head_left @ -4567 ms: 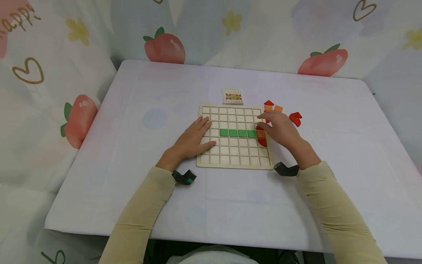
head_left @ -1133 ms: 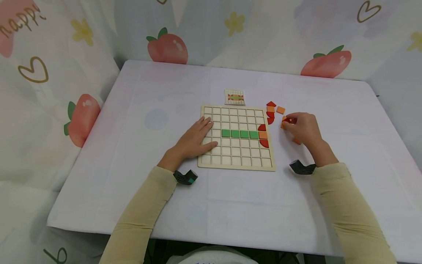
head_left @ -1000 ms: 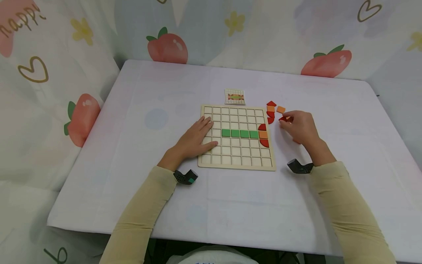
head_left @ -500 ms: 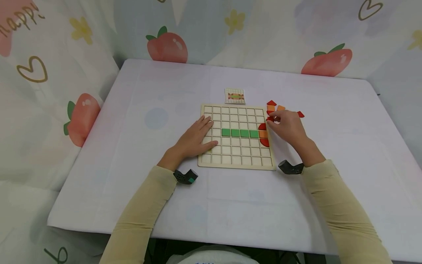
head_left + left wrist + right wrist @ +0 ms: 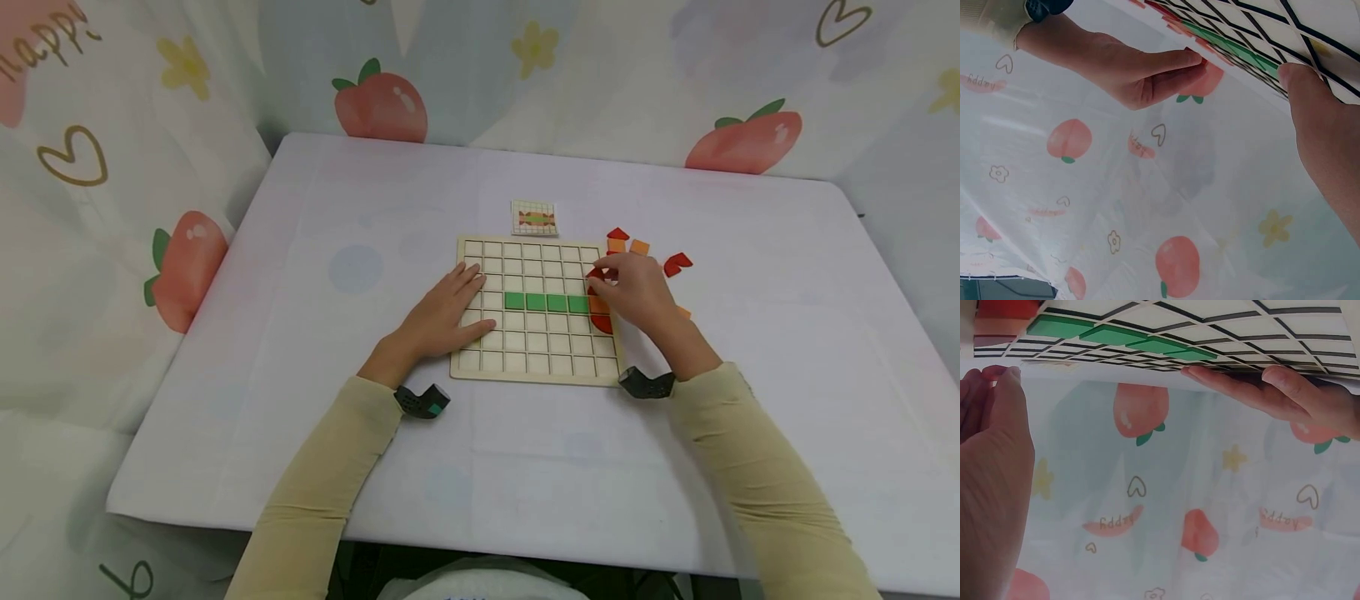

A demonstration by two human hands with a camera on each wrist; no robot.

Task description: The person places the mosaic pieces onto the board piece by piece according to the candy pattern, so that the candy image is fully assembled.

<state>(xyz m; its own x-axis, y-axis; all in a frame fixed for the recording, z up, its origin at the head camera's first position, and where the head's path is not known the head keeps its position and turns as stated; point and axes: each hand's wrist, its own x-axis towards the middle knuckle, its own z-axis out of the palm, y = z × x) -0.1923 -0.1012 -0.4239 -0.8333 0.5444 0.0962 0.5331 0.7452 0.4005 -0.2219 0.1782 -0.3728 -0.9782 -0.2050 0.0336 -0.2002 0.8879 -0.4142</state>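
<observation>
left hand (image 5: pixel 442 312): lying flat on the left edge of the wooden grid board (image 5: pixel 525 367), fingers straight and spread a bit, palm down, basically just resting on the board. Forearm in a pale yellow sleeve (image 5: pixel 322 483) comes in from the lower left.

right hand (image 5: pixel 633 292): hovering over the right edge of the board, fingers curled in, tips pinching a red piece (image 5: pixel 595 273) right at the top of the right-hand column. Wrist is bent slightly, forearm angles in from the lower right.

red piece: sits at the board's right side, just above the orange tile (image 5: pixel 597 305), held at the fingertips. How far it is seated in its cell is hard to tell, the fingers cover most of it.

board: pale wood with a square grid, sitting mid-bench on the white cloth (image 5: pixel 375 233). A row of four green tiles (image 5: pixel 545 302) runs along the middle, meeting the orange tile at the right, with another red curved piece (image 5: pixel 602 325) below that.

loose pieces: a small cluster of red and orange bits (image 5: pixel 626 243) just off the board's top right corner, plus a red one (image 5: pixel 677 264) a little further right and a sliver of orange (image 5: pixel 684 312) peeking out behind the right hand.

pattern card (image 5: pixel 536 218): small card lying just behind the board.

wrist views: too warped to add much, just the green row and both hands seen from below.
</observation>
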